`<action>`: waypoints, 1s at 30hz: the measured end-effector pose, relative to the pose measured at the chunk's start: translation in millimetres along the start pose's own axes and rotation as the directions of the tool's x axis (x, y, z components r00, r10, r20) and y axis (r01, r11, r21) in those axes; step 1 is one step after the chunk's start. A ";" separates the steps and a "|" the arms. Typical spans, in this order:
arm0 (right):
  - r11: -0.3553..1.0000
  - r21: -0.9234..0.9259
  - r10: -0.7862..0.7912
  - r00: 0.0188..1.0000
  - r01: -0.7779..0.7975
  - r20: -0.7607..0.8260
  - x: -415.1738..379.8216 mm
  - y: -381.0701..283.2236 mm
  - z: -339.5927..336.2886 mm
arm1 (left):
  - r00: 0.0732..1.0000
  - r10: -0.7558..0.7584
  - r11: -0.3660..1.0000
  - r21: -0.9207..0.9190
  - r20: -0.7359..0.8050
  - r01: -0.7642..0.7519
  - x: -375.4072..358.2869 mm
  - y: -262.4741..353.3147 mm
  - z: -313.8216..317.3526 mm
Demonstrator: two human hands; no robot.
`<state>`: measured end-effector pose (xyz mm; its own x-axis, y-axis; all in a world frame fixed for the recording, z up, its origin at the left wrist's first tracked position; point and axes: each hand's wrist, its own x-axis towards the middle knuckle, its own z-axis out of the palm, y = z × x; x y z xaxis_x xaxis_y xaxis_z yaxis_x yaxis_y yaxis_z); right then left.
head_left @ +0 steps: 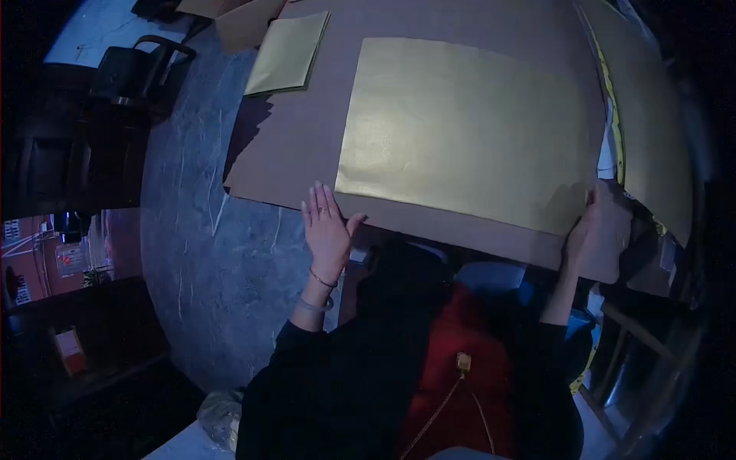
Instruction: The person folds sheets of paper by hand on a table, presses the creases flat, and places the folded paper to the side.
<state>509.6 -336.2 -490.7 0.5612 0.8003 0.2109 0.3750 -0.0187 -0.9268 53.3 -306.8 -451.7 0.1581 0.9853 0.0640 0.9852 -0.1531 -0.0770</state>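
Note:
A large gold sheet (468, 130) lies flat on a brown cardboard surface (291, 153) in front of me. My left hand (327, 238) is open, its fingers stretched out, near the sheet's lower left corner at the cardboard's near edge. My right hand (584, 230) is beside the sheet's lower right corner, seen edge-on with its fingers extended. It appears to touch the corner, though its thumb side is partly hidden. Farther back on the left, a folded gold piece or small stack (287, 54) rests on the cardboard.
A yellow strip like a measuring tape (609, 84) runs along the right side, with another gold-brown sheet (652, 115) beyond it. A black chair (126, 73) stands on the grey floor (207, 238) at left. An open cardboard box (245, 23) is behind.

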 end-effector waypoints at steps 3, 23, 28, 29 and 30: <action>0.999 0.048 0.000 1.000 0.000 -0.016 2.3 -1.5 -2.7 | 0.998 -0.052 0.984 -0.168 0.033 0.057 -2.2 -1.9 -4.7; 0.969 -0.238 -0.115 0.978 0.071 -0.176 -14.4 -29.6 -5.4 | 0.827 0.561 0.757 -0.384 -0.033 -0.529 4.6 99.9 1.1; 0.941 -0.289 0.048 0.913 -0.178 -0.405 -31.2 -21.3 -21.1 | 0.828 0.558 0.740 -0.417 -0.057 -0.528 5.0 103.8 -4.5; 0.902 -0.335 0.138 0.918 -0.272 -0.373 -34.9 -26.5 -27.9 | 0.822 0.567 0.743 -0.398 -0.056 -0.539 5.3 105.5 -0.6; 0.852 -0.382 0.228 0.912 -0.357 -0.342 -36.7 -30.5 -33.3 | 0.824 0.564 0.745 -0.400 -0.047 -0.533 5.8 107.6 -1.9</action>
<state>502.1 -384.9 -459.8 0.8495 0.5203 0.0869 0.4014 -0.5307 -0.7465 160.4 -317.6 -457.7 0.6894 0.7222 0.0562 0.6764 -0.6695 0.3069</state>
